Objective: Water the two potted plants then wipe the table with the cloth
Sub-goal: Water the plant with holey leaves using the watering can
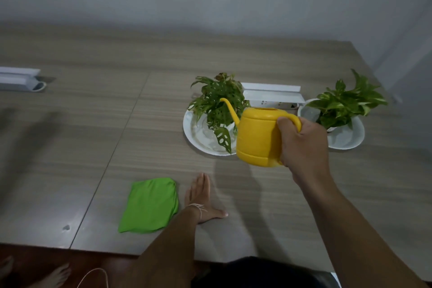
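While the right hand keeps a closed grip round the handle of the yellow watering can, fingers curled through the loop, the can hangs clear of the worktop, roughly level, its thin spout reaching up and left into the foliage of the left plant. No stream of water visible from the spout; cannot tell whether pouring is under way. Left plant stands on a white plate whose surface looks glossy, possibly wet, not certain. Right plant on its own white plate, just behind and to the right of the holding hand; nothing there shows it has been watered or not. Left hand flat on the worktop, fingers straight, palm down, holding nothing, just beside the green cloth. Cloth folded, lying near the front edge, untouched. White power strip housing between the two plants, further back. Judgement: task is in the watering stage, at the first plant; second plant most likely pending; wiping not yet begun.
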A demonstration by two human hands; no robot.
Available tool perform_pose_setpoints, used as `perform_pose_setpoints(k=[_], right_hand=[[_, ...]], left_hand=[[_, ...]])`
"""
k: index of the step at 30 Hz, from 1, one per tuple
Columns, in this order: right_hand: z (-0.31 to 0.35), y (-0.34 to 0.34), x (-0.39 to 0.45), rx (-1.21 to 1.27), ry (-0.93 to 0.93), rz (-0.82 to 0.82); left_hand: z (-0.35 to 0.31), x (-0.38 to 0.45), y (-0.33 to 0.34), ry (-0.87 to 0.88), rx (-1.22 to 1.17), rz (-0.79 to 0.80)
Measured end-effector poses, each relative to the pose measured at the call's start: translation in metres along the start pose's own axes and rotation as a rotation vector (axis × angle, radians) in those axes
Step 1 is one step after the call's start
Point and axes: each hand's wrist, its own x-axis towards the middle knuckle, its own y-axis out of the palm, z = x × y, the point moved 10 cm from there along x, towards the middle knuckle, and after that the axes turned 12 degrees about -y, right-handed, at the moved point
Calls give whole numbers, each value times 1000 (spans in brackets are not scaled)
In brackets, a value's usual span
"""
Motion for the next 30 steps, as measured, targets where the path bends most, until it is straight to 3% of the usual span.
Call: perform_pose_setpoints(k=[30], right_hand=[[9,-16,36,-114,-21,8]], left_hand=[[-1,-3,-3,-41,13,-7]])
